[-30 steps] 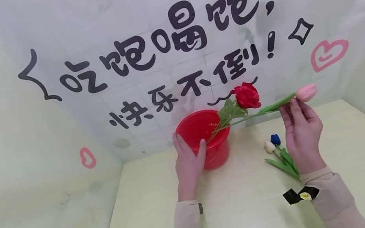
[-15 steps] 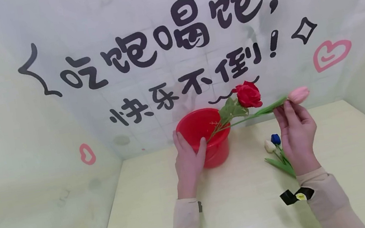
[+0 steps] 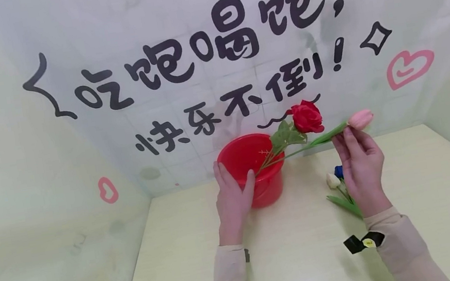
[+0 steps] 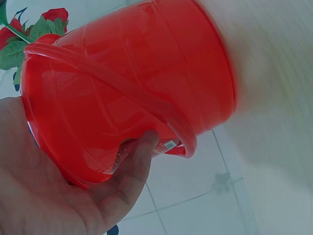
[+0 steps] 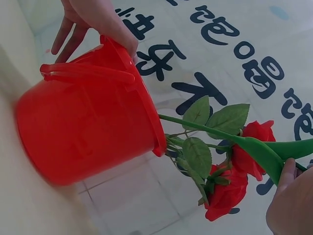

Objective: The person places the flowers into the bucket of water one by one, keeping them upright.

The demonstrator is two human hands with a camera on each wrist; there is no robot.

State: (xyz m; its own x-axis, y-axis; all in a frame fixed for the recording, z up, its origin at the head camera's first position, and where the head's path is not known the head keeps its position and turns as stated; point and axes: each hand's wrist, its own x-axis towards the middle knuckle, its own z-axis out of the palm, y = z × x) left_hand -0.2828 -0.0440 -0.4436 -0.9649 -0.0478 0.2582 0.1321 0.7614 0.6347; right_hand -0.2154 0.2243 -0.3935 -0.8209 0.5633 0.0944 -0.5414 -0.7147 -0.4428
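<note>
A red plastic bucket [image 3: 266, 190] stands upright on the table by the back wall. My left hand [image 3: 232, 203] grips its near-left rim, thumb over the edge; in the left wrist view, a finger of the left hand [image 4: 127, 186] lies along the bucket's side. Red roses [image 5: 227, 188] with green leaves lean out over the rim to the right. My right hand [image 3: 362, 168] pinches a pink tulip [image 3: 360, 120] just below its bloom. The tulip's green stem slants down left, its lower end inside the bucket mouth.
A white tulip [image 3: 333, 181] and a blue tulip [image 3: 338, 171] lie on the pale table [image 3: 301, 256], partly behind my right hand. The bucket's handle [image 4: 112, 76] hangs down its side. A wall sheet [image 3: 170, 16] with large black writing rises behind.
My right hand has moved left, toward the bucket, bringing the pink tulip along and its stem further into the bucket mouth. My left hand keeps its hold on the rim.
</note>
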